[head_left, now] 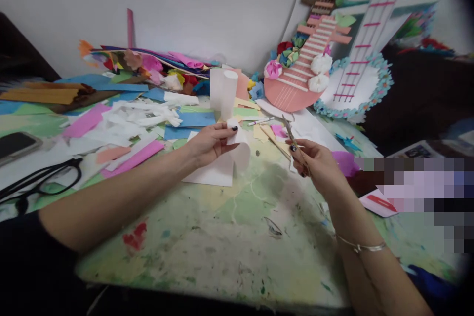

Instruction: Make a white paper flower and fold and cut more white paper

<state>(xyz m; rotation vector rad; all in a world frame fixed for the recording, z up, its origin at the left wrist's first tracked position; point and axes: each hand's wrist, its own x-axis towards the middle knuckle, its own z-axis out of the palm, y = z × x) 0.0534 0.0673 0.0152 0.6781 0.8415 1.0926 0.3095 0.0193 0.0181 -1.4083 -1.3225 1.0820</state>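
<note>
My left hand (215, 143) pinches a curled piece of white paper (242, 155) between thumb and fingers, above the middle of the table. Beneath it lies a flat white sheet (213, 177). A pair of scissors (291, 133) is in my right hand (313, 160), its blades pointing up and away from me. The fingers wrap the handles, and the blades are apart from the paper. Just behind the left hand, a rolled white paper (228, 91) stands upright.
White paper strips (129, 118), pink paper (87, 119) and blue paper (194, 119) cover the table's left. Black glasses (59, 177) and a phone (18, 147) lie there too. Paper flowers (151, 64) line the wall. Two paper instruments, one pink (292, 89) and one white (342, 79), lean at right.
</note>
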